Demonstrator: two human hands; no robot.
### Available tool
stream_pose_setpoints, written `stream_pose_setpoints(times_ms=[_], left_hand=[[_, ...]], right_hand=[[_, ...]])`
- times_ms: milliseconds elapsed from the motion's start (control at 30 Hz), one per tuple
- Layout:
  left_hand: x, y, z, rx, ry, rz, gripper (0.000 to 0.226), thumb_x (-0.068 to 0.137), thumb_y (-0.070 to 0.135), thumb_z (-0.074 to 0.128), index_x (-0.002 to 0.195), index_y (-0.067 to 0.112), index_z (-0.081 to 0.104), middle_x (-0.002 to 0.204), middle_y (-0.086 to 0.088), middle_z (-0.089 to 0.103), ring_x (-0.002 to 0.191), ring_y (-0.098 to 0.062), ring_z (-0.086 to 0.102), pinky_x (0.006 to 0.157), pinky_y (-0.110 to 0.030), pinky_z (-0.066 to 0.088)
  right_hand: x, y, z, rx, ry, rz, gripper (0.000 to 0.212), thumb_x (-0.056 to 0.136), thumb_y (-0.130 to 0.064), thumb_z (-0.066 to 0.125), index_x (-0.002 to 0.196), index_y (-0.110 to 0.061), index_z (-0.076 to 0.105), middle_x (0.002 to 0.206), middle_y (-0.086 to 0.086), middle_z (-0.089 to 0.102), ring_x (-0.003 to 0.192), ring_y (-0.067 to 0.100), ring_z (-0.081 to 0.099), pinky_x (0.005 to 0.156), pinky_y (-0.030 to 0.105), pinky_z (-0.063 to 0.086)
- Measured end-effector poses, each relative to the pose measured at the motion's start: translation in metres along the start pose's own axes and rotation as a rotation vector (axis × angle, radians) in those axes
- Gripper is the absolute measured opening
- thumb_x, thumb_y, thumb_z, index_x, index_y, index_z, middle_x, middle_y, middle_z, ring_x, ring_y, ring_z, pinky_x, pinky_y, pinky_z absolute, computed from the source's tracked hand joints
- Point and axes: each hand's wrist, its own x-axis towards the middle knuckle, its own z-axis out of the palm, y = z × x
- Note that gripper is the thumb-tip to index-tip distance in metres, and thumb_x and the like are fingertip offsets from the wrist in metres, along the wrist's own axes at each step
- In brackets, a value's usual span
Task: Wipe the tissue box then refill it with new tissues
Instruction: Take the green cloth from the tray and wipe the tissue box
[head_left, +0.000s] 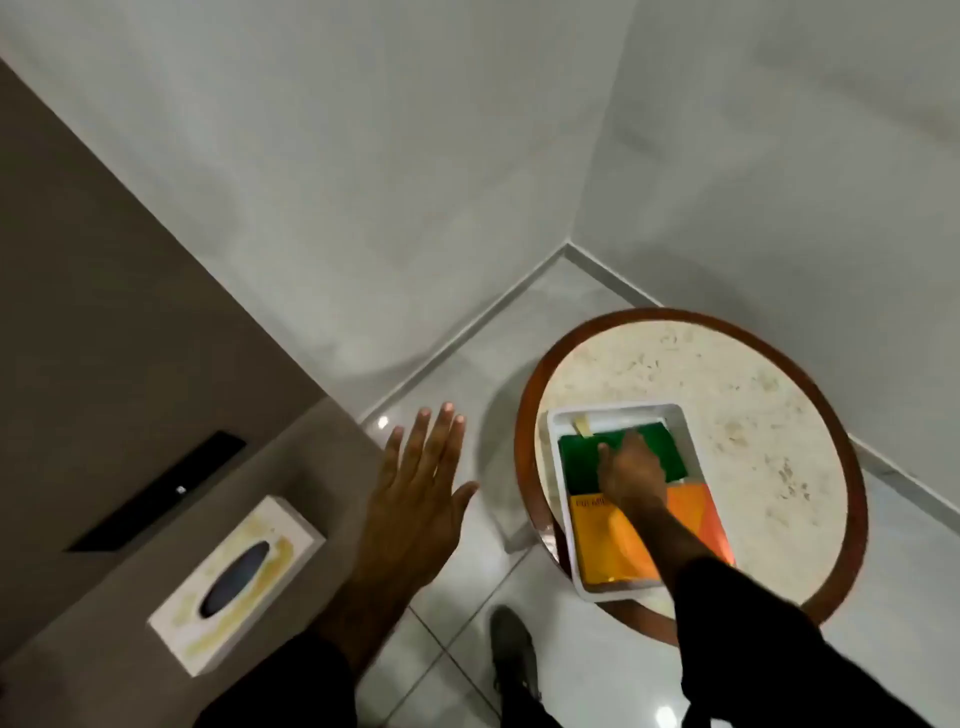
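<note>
One tissue pack (631, 504) is pressed into the white box (680, 415) by the right hand (631, 475), fingers flat; left hand (415, 499) is held splayed, empty; refilling step judged; lid (236, 584) needed next.

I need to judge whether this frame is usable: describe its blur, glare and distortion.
Head view: soft overall, with motion blur on the right hand pressing the green and orange tissue pack in the white tray; the print on the pack is unreadable. Small glare spots on the floor tiles. Wide-angle tilt slants the walls. The left hand, spread open, is sharper.
</note>
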Motion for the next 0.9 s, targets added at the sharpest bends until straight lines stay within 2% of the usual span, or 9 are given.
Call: stream_pose_setpoints(times_ms=[67,133,233,300,367,500,700,800,900], left_hand=[[0.016,0.009,0.034,0.001,-0.089,0.057,0.074,0.1,0.054,0.034,0.16,0.01,0.026,0.168,-0.011,0.017,0.156,-0.03,0.013,0.124,-0.052,0.019],[0.034,0.024,0.072,-0.001,-0.182,0.112,0.079,0.098,0.06,0.035,0.16,0.013,0.024,0.169,-0.008,0.016,0.157,-0.027,0.013,0.125,-0.052,0.018],[0.051,0.053,0.117,-0.001,-0.31,0.141,0.082,0.1,0.067,0.025,0.163,0.016,0.012,0.17,-0.005,0.006,0.157,-0.026,0.003,0.126,-0.049,0.001],[0.059,0.066,0.143,-0.032,-0.365,0.16,0.084,0.099,0.069,0.017,0.163,0.017,0.0,0.17,-0.004,-0.004,0.157,-0.025,-0.007,0.125,-0.045,-0.007],[0.065,0.075,0.157,-0.041,-0.409,0.167,0.084,0.099,0.069,0.015,0.162,0.016,-0.002,0.17,-0.004,-0.006,0.156,-0.024,-0.009,0.126,-0.045,-0.006],[0.069,0.08,0.178,-0.065,-0.477,0.184,0.085,0.098,0.07,0.014,0.162,0.015,-0.003,0.17,-0.003,-0.007,0.157,-0.022,-0.009,0.127,-0.044,-0.004],[0.067,0.078,0.184,-0.1,-0.5,0.148,0.087,0.097,0.07,0.014,0.162,0.017,-0.005,0.17,-0.002,-0.01,0.157,-0.022,-0.01,0.126,-0.043,-0.007],[0.058,0.067,0.183,-0.134,-0.446,0.12,0.084,0.099,0.069,0.016,0.162,0.017,-0.002,0.17,-0.002,-0.005,0.157,-0.022,-0.006,0.124,-0.041,-0.01],[0.039,0.045,0.177,-0.176,-0.399,0.078,0.082,0.101,0.067,0.017,0.163,0.016,0.0,0.17,-0.002,-0.004,0.157,-0.021,-0.004,0.126,-0.042,-0.007]], right_hand=[[0.032,0.006,0.01,-0.025,-0.016,0.122,0.066,0.093,-0.04,0.059,0.135,0.008,0.042,0.136,0.026,0.053,0.125,0.039,0.053,0.101,0.044,0.044],[0.063,0.015,0.024,-0.089,-0.091,0.233,0.086,0.085,-0.052,0.066,0.14,0.006,0.036,0.142,0.024,0.048,0.132,0.038,0.047,0.108,0.045,0.042],[0.08,0.033,0.061,-0.155,-0.186,0.31,0.109,0.073,-0.065,0.069,0.144,0.008,0.03,0.146,0.025,0.044,0.136,0.038,0.042,0.11,0.046,0.041],[0.085,0.039,0.077,-0.178,-0.163,0.333,0.114,0.07,-0.066,0.072,0.145,0.008,0.028,0.147,0.027,0.041,0.136,0.038,0.042,0.108,0.045,0.042],[0.089,0.04,0.085,-0.214,-0.094,0.335,0.109,0.066,-0.064,0.076,0.14,0.006,0.036,0.143,0.026,0.047,0.131,0.038,0.048,0.104,0.043,0.046],[0.09,0.037,0.084,-0.231,-0.016,0.279,0.081,0.065,-0.057,0.081,0.119,-0.001,0.059,0.119,0.018,0.064,0.108,0.031,0.063,0.089,0.039,0.055],[0.085,0.042,0.075,-0.096,0.054,0.185,0.061,0.068,-0.044,0.085,0.112,-0.008,0.064,0.114,0.013,0.069,0.106,0.034,0.066,0.088,0.041,0.054],[0.083,0.045,0.064,-0.061,-0.001,0.133,0.055,0.073,-0.043,0.08,0.114,-0.01,0.066,0.113,0.012,0.072,0.105,0.033,0.067,0.09,0.042,0.054],[0.068,0.041,0.05,-0.055,-0.01,0.086,0.052,0.079,-0.043,0.075,0.117,-0.01,0.063,0.113,0.013,0.072,0.106,0.034,0.066,0.09,0.041,0.052]])
